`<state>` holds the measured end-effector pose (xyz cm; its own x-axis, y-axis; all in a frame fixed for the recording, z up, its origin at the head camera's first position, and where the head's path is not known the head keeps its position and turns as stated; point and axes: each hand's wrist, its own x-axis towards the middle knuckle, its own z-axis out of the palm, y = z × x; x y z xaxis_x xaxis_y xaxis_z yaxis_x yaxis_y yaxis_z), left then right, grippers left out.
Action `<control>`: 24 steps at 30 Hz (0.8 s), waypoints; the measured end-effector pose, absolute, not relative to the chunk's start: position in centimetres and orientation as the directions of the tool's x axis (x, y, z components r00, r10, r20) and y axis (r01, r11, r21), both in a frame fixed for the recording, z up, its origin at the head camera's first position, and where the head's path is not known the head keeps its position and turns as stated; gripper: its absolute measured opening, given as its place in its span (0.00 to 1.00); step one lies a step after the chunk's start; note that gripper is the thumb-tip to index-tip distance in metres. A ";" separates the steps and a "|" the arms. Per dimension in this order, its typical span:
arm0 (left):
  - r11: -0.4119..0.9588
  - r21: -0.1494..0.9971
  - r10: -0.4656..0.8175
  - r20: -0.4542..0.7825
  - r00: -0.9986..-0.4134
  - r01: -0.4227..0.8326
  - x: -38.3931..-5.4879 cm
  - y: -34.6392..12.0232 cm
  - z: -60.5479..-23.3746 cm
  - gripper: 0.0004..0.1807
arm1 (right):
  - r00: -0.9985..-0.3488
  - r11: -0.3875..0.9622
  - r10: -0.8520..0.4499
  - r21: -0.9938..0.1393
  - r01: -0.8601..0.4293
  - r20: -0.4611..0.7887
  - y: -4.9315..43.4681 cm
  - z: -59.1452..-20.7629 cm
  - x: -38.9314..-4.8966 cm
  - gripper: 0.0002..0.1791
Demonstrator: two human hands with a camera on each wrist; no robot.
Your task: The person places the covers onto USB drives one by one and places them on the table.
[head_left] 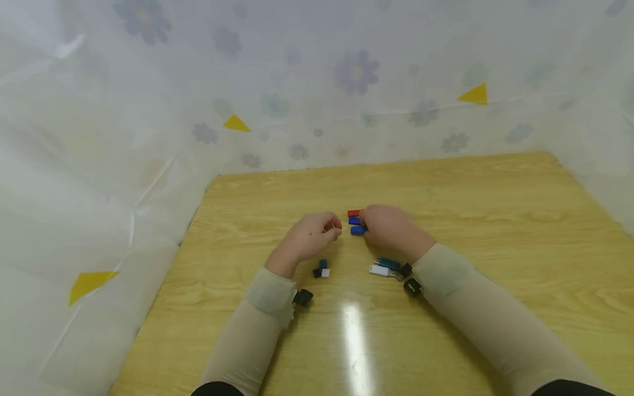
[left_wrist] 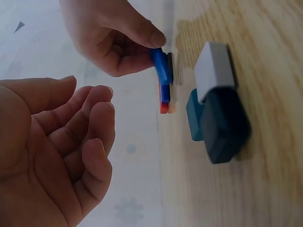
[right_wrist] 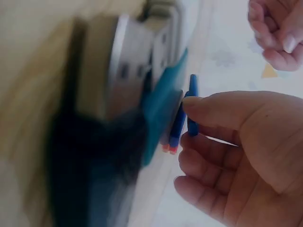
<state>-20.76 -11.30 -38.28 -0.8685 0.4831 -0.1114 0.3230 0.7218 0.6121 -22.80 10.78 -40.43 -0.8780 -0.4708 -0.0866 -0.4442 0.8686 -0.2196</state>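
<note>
My right hand pinches a small blue stick between thumb and fingers, beside another blue stick and a red one. Left of them, my left hand hovers over the table with loosely bent fingers, and its palm shows bare in the left wrist view. Below the left hand lie three small caps: a teal one, a black one and a white one. Near my right wrist are a white flash drive, a teal one and a black one, with metal plugs showing.
The pale wood table meets a flower-printed white sheet at its back and sides. Yellow triangles mark the sheet. A black camera sits on each wrist, close above the tabletop.
</note>
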 end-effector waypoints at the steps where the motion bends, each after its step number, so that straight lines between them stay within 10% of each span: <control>1: 0.722 0.612 0.483 -0.114 -0.868 0.322 -20.7 -11.4 -38.4 0.12 | -0.876 0.869 -0.473 -0.214 -0.447 -0.090 10.6 -40.6 -22.8 0.04; 24: 0.806 0.482 0.515 -0.288 -0.807 0.343 -20.6 -13.2 -38.3 0.03 | -0.888 0.837 -0.453 -0.382 -0.393 -0.079 13.8 -39.2 -21.1 0.12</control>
<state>-20.64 -13.18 -38.29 -0.8074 0.5151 -0.2878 0.3426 0.8064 0.4820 -21.10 13.77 -39.24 -0.8880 -0.4531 -0.0787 -0.3931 0.8366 -0.3815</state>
